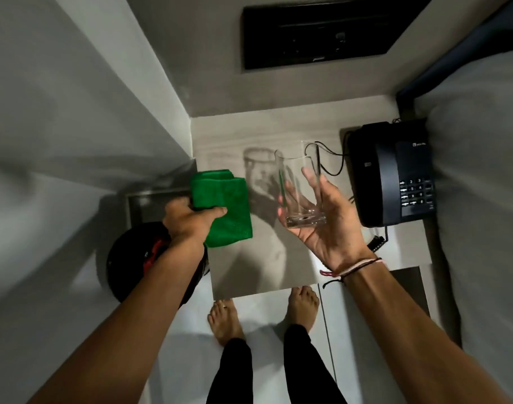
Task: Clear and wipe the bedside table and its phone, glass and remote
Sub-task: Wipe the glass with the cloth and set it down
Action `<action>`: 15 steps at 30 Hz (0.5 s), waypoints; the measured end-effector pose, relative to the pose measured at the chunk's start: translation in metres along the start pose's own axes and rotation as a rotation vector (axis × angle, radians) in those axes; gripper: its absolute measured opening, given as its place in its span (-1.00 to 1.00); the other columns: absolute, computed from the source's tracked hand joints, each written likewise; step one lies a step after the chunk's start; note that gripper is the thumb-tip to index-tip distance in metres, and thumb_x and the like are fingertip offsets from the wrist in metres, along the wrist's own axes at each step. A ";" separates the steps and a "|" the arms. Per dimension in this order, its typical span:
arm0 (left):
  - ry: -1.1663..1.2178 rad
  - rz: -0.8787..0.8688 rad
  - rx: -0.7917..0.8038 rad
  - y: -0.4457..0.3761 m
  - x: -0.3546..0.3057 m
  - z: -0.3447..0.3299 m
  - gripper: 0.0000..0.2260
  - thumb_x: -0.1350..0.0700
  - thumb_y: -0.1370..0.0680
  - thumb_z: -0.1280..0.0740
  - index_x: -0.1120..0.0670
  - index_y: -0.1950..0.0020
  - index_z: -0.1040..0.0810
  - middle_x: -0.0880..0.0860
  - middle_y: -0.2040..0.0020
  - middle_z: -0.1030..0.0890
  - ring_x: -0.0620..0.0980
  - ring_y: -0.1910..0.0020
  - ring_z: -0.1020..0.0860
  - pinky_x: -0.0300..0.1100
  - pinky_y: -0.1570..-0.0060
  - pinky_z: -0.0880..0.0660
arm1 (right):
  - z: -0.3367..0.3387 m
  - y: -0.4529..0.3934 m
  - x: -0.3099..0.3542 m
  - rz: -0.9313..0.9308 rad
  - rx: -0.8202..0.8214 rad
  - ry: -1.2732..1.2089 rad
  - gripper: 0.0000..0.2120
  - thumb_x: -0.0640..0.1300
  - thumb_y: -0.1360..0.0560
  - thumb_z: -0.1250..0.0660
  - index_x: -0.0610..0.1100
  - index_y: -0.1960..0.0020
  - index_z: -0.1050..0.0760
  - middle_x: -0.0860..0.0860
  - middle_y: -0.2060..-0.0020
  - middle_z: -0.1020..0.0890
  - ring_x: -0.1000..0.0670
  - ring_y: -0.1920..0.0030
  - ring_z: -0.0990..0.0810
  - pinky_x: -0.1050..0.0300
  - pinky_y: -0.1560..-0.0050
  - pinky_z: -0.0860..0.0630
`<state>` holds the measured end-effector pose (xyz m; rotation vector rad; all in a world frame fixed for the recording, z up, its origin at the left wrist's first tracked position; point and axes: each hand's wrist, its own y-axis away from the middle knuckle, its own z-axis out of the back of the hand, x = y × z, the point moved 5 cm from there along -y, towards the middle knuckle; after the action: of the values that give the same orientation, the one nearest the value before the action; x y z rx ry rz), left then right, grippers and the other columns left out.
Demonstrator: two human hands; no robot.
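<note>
While your right hand point(325, 225) holds the glass point(300, 191) tilted above the bedside table point(267, 272), fingers spread up its far wall and the thick base resting toward the palm, the grip reads as a loose open cradle rather than a firm clasp. Your left hand point(188, 220) is closed around a folded green cloth point(223, 205), thumb on top, held just left of the glass and not touching it. The phone point(392, 173) sits at the right edge of the table against the bed point(479, 170), cord trailing toward the middle; no remote is visible from this angle. Judgement on handling: the glass is rigid, smooth and breakable, heavier at the base than at the rim, and likely slippery against a bare palm, more so if the cloth is damp. Take it low around the base with thumb opposed to fingers before you wipe; the thin rim is the weakest place to press. The cloth is soft and will conform, so push it inside with two fingers and turn the glass, not the cloth. Keep the work above the table, not over the tiled floor point(264, 316) and your bare feet.
</note>
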<state>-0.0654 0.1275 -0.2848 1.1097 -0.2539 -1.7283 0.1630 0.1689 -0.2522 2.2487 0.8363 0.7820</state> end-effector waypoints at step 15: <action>-0.127 -1.072 0.212 0.107 -0.121 -0.023 -0.43 0.49 -0.44 -0.27 0.08 -0.38 -0.56 0.12 -0.50 -0.45 -0.09 -0.43 -0.43 -0.17 -0.43 -0.43 | -0.023 -0.006 -0.007 0.125 -0.062 -0.144 -0.63 0.16 -0.67 -0.10 -0.04 -0.19 -0.56 -0.19 -0.06 -0.65 -0.12 0.01 -0.65 -0.03 -0.16 -0.50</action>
<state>0.0268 0.1864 -0.1639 1.4138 0.1297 -2.7651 0.1406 0.1748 -0.2437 2.2877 0.6011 0.6821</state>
